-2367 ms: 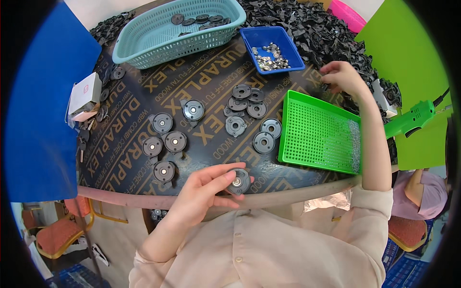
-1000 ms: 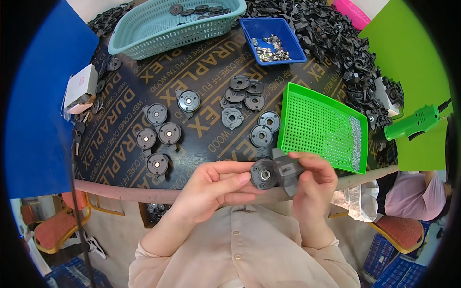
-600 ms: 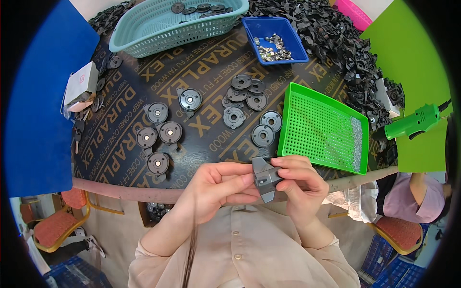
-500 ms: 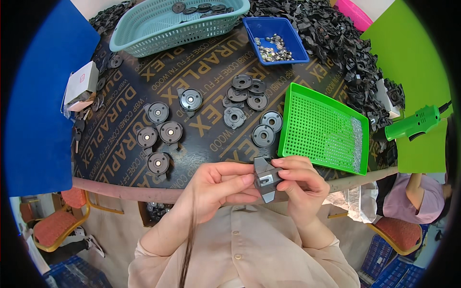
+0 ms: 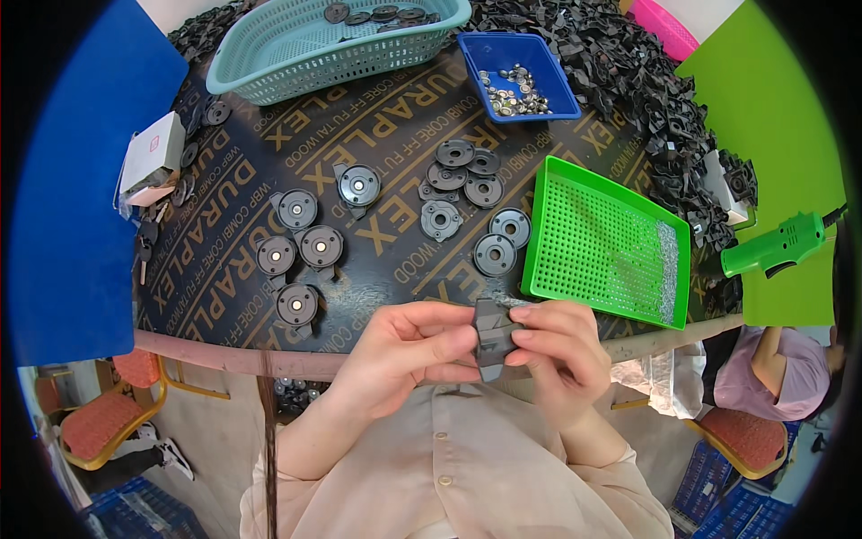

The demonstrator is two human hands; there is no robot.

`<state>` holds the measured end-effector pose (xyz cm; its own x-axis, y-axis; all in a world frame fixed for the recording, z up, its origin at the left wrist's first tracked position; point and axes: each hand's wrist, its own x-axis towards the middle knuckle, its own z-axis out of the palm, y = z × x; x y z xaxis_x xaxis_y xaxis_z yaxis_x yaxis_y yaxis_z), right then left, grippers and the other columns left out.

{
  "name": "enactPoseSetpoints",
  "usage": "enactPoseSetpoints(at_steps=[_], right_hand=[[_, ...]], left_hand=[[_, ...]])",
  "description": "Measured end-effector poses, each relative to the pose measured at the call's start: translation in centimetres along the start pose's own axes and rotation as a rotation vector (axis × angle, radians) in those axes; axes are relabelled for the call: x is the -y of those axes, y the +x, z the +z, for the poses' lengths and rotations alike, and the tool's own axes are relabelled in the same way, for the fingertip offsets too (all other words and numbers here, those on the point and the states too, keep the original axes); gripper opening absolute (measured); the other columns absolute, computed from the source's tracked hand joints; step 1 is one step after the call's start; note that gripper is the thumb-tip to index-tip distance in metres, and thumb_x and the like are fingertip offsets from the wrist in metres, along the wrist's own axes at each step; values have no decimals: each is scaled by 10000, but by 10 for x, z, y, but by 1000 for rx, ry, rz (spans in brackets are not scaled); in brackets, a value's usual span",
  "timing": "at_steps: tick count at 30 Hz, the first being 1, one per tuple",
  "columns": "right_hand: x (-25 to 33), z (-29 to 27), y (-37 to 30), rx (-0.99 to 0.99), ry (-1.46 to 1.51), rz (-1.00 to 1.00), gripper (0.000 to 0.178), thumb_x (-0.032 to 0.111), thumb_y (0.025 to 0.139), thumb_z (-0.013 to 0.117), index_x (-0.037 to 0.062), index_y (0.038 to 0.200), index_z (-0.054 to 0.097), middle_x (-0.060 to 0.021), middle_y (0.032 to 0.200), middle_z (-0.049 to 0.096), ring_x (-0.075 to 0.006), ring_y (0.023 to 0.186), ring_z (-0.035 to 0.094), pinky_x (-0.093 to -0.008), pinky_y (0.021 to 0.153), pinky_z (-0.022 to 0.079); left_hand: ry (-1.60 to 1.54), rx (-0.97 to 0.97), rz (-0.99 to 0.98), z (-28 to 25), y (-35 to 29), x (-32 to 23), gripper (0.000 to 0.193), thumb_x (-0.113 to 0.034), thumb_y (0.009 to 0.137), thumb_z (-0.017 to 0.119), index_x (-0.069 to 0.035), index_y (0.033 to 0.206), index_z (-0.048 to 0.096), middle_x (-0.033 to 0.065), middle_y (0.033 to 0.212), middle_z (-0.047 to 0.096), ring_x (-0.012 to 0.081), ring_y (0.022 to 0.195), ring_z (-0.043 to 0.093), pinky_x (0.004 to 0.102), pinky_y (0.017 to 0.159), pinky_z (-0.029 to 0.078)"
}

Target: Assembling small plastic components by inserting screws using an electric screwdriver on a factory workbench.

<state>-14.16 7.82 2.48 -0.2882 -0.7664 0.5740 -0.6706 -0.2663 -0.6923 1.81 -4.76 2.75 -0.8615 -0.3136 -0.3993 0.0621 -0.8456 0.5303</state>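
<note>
Between both hands, just over the table's near edge, is a black plastic part (image 5: pixel 493 340) with angular, pointed ends. My left hand (image 5: pixel 417 346) grips its left side between thumb and fingers. My right hand (image 5: pixel 564 346) pinches the right side with its fingertips. Beyond the hands lie black round discs with a central hole, such as one disc (image 5: pixel 494 255) just left of the green tray. Further left, several black round parts with a metal centre (image 5: pixel 296 305) rest on the table.
A green perforated tray (image 5: pixel 575 304) holds small silvery pieces. Behind it are a blue bin (image 5: pixel 564 101) of metal caps and a teal basket (image 5: pixel 296 83) of discs. Black parts (image 5: pixel 620 81) are heaped at the back right. A green power tool (image 5: pixel 774 244) hangs at the right.
The black part has turned in my fingers, so a different face now shows and its shiny metal piece is out of sight. Both hands stay in nearly the same place.
</note>
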Motion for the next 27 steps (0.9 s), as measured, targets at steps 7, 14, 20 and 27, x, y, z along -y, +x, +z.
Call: enactPoseSetpoints(at_steps=[7, 14, 20, 27], right_hand=[[10, 1, -3, 67, 691, 680, 354, -107, 757, 685, -52, 1090, 577, -142, 1041, 615, -201, 930, 627, -291, 790, 533], [21, -3, 17, 264, 461, 645, 428, -92, 742, 704, -39, 1149, 583, -154, 1050, 647, -191, 918, 646, -288, 799, 534], [-28, -44, 126, 283, -458, -25, 194, 63, 781, 702, 52, 974, 682, -92, 939, 679, -207, 831, 643, -288, 693, 508], [-158, -6, 233, 551, -594, 174, 367, 175, 684, 786, 75, 1023, 688, -146, 959, 685, -270, 896, 662, -366, 801, 515]], left_hand=[[319, -52, 161, 3, -8, 3, 266, -36, 841, 669, 16, 1094, 608, 74, 955, 663, 144, 860, 643, 285, 728, 558], [1129, -135, 464, 1, -28, -2, 242, 25, 731, 726, -6, 967, 685, 117, 968, 675, 185, 898, 665, 290, 800, 532], [2203, -468, 1043, -41, -57, -8, 254, 0, 687, 658, -15, 939, 685, 108, 981, 684, 273, 950, 666, 383, 820, 531], [2283, -469, 876, -39, -58, -11, 301, -52, 790, 548, 17, 1070, 637, 165, 1189, 603, 309, 1155, 559, 439, 977, 439]])
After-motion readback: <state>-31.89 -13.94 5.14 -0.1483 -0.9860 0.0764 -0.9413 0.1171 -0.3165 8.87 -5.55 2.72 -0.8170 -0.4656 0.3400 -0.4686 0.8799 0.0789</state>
